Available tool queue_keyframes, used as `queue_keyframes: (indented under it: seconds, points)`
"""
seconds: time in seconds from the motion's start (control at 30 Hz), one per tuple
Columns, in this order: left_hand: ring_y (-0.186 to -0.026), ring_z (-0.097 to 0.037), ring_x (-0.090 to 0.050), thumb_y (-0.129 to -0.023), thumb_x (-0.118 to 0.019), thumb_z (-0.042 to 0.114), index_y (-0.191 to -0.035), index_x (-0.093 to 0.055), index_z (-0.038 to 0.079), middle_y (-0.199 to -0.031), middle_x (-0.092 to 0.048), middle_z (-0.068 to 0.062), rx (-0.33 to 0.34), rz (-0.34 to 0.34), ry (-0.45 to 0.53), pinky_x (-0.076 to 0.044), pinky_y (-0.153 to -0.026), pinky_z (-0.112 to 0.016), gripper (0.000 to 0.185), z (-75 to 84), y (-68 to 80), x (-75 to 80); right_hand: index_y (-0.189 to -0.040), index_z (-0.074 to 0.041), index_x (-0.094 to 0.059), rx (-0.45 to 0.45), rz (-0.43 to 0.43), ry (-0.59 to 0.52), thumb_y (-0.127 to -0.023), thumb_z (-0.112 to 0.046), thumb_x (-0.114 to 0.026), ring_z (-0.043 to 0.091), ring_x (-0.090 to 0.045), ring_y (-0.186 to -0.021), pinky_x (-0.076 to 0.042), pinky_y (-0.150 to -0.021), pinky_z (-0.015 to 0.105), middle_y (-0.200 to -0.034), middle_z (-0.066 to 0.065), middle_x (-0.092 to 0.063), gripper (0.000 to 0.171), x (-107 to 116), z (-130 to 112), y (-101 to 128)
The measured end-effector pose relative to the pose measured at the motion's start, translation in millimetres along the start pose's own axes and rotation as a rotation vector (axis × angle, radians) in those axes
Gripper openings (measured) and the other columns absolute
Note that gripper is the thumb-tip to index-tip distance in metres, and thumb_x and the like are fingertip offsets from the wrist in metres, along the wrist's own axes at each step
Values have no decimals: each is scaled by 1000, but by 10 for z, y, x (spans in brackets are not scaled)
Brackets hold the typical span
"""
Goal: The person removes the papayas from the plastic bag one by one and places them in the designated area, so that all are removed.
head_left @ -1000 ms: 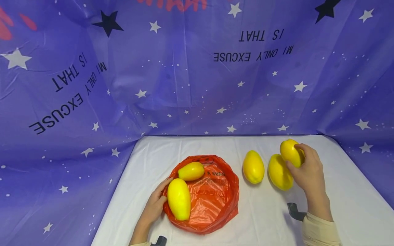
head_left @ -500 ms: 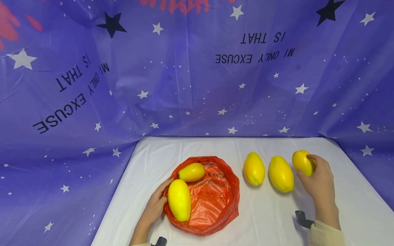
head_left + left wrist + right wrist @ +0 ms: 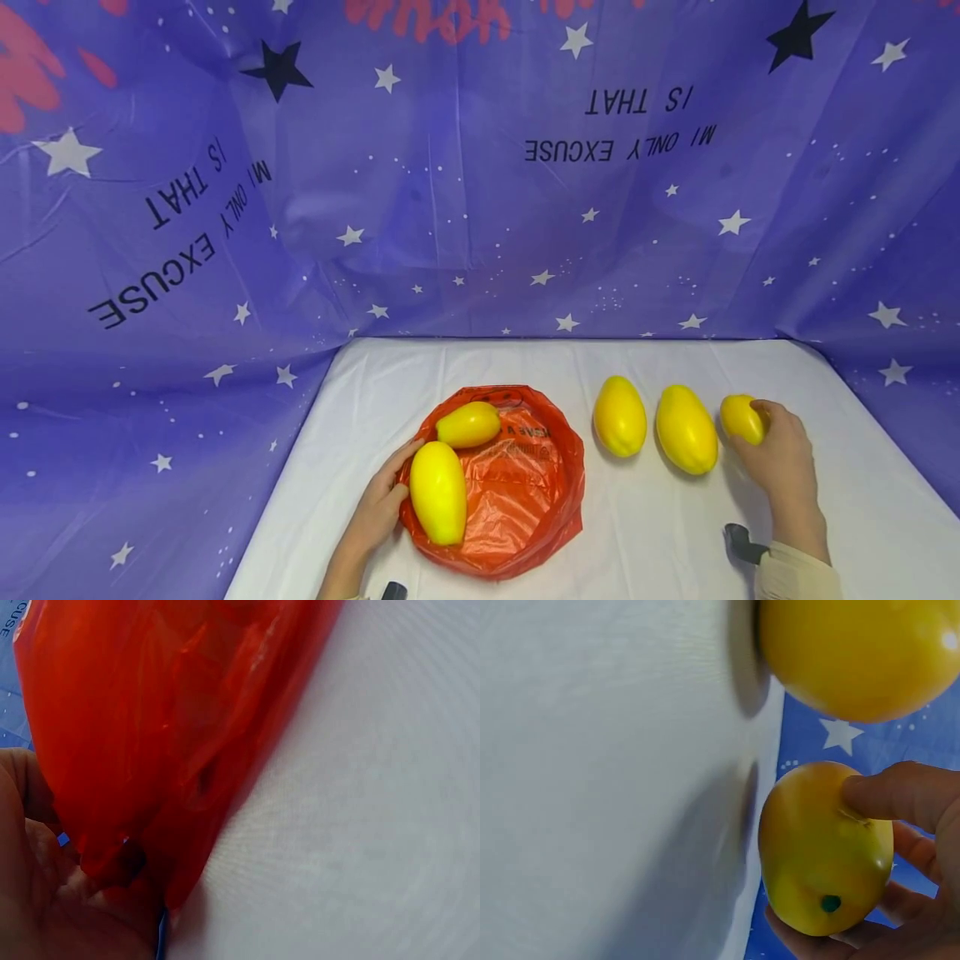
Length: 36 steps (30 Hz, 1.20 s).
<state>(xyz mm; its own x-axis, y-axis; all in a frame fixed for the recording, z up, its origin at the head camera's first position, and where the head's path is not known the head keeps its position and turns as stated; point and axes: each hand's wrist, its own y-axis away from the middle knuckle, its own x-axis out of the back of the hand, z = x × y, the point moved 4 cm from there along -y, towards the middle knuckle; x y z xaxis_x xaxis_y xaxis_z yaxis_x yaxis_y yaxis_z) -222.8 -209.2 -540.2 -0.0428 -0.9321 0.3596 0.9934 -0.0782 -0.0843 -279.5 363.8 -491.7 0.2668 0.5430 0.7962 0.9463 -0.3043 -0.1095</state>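
Observation:
On the left, a red plastic bag (image 3: 517, 500) lies with its mouth spread wide. Two yellow papayas are inside: a small one (image 3: 468, 425) at the back and a larger one (image 3: 438, 493) at the left. My left hand (image 3: 377, 507) holds the bag's left edge; in the left wrist view red plastic (image 3: 150, 735) bunches against the palm. At the right, my right hand (image 3: 780, 454) grips another yellow papaya (image 3: 821, 855), thumb on one side and fingers on the other. Its green stem spot faces the wrist camera. Whether this papaya touches the table cannot be told.
Two more papayas lie between bag and right hand, one nearer the bag (image 3: 619, 417) and one nearer the hand (image 3: 686, 429). Everything stands on a white-covered table (image 3: 637, 542). A purple star-printed cloth (image 3: 480, 208) hangs behind and at both sides.
My right hand has carried its papaya to the right and toward me, away from above the neighbouring papaya, and lower. My left hand keeps its place on the bag.

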Motion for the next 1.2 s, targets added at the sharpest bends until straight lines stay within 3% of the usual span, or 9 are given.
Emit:
queue_keyframes:
  seconds: [0.13,0.47,0.67,0.93,1.2]
  points:
    - [-142,-18,-27,-83,-41,-10,-143,-48,29,-153,-37,2,6,1,-7,-18,-114,-43,72,-5,-6,2,-145,8,-31,-32,-28,-4,-88,-18,-67,57,-31,-124,-25,-102,69,-139,39,-32,72,-56,78,-6]
    - [-142,-21,-28,-83,-43,-10,-143,-49,29,-152,-38,1,-9,12,2,-18,-114,-48,71,-2,0,-2,-146,9,-28,-66,-56,-15,-87,-21,-67,58,-28,-125,-24,-102,70,-141,39,-28,77,16,19,7]
    - [-141,-19,-29,-84,-42,-9,-143,-49,29,-152,-39,2,-3,12,-17,-20,-113,-47,71,19,2,2,-140,10,-37,67,40,-3,-85,-16,-66,57,-27,-128,-21,-105,68,-140,40,-30,68,147,-228,64]
    - [-142,-21,-29,-84,-43,-10,-144,-48,30,-152,-38,2,-15,12,-23,-19,-114,-50,72,3,-17,10,-139,4,-43,216,110,-39,-82,-12,-68,53,-31,-129,-23,-104,68,-146,32,-32,65,215,-808,210]
    - [-142,-21,-28,-84,-43,-10,-145,-46,27,-153,-37,2,-15,-4,-17,-17,-114,-49,72,11,12,0,-137,-2,-49,340,88,-80,-78,-11,-75,53,-39,-124,-33,-96,69,-146,26,-38,65,126,-1165,381]
